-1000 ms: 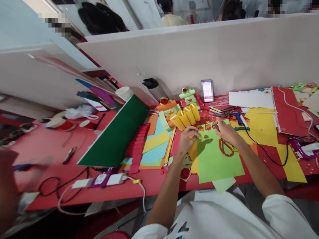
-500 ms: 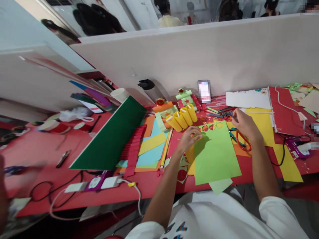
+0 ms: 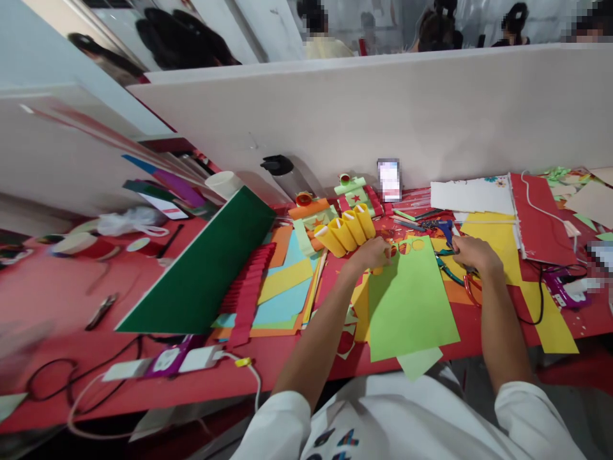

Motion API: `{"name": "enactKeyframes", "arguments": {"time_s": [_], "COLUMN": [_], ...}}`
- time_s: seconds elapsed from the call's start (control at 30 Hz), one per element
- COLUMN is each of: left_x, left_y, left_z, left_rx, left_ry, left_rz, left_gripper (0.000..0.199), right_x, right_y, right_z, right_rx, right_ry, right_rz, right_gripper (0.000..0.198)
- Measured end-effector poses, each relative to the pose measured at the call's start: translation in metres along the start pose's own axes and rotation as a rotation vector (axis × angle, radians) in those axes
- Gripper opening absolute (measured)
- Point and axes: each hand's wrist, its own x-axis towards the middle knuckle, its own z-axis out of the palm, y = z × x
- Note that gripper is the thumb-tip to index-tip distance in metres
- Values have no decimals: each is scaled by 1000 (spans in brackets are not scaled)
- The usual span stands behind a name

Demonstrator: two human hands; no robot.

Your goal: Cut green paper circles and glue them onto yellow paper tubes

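Observation:
My left hand is closed, its fingers curled down at the upper left corner of a light green paper sheet. What it pinches is hidden; a small yellow scrap shows just below the fingers. Directly beyond it stands a row of yellow paper rolls. My right hand is closed around part of a blue tool, whose kind is unclear. Near that hand lie red-handled scissors and a teal-handled tool. Round cut-outs line the green sheet's top edge.
A dark green board leans at left beside stacked coloured papers. Behind are a bottle, paper figures and a propped phone. Power strips with cables lie at both sides. A white partition closes the back.
My right hand has come down and nearer, with the blue tool now showing beside it. My left hand's fingers have curled downward near the rolls. The view has shifted slightly.

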Motion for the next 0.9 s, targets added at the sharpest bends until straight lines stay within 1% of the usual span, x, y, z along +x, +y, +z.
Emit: {"name": "enactKeyframes", "arguments": {"time_s": [0.07,0.1,0.2,0.27,0.43,0.6,0.67,0.8,0.9], "left_x": [2,2,4,7,8,-9,-17,-34,-45], "left_y": [1,2,2,2,6,16,17,10,2], "left_z": [-2,-3,-6,-7,-8,-11,-16,-30,-36], "left_rx": [5,7,9,10,19,16,-1,-32,-21], "left_ry": [-24,-24,-11,-24,-71,2,5,-45,-51], "left_rz": [-5,-3,7,3,-17,33,59,84,65], "left_gripper": [9,9,14,16,15,3,3,10,10], "right_x": [0,1,9,18,38,43,43,44,48], "right_y": [-2,-4,-11,-16,-23,-21,-19,-16,-15], "right_z": [-1,-2,-1,3,12,14,14,17,19], "right_rx": [-2,2,26,40,70,75,74,69,61], "right_ry": [22,58,234,305,252,238,241,256,266], "right_rz": [-1,-2,17,46,106,141,139,130,126], "right_gripper": [13,15,22,25,27,26,25,24,25]}}
